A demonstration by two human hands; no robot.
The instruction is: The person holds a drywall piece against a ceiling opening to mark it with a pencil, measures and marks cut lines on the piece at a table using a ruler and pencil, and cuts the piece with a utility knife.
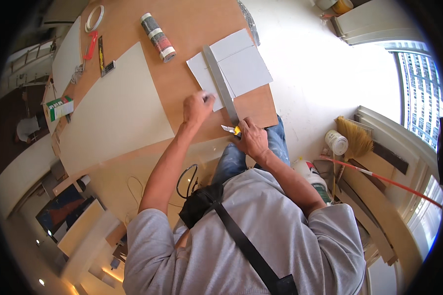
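Note:
In my right hand [254, 139] is a yellow utility knife [237, 131], held near the table's front edge. That hand is beside the lower end of a long metal straightedge [218, 78]. The straightedge lies slantwise across white sheets [243, 66], which have thin lines across them. Left of the straightedge, my left hand [198, 109] hovers by the sheet's near corner. Its fingers are curled together, slightly blurred, and whatever they may hold is too small to make out. Beneath everything is a brown-covered table [189, 29].
A roll with grey, red and white bands [158, 38] lies behind the sheets. Farther left are a large cream sheet [118, 105], a tape roll [94, 18], a red tool [90, 45] and a green-and-white box [60, 108]. On the right stand a broom [354, 137] and a white bucket [336, 142].

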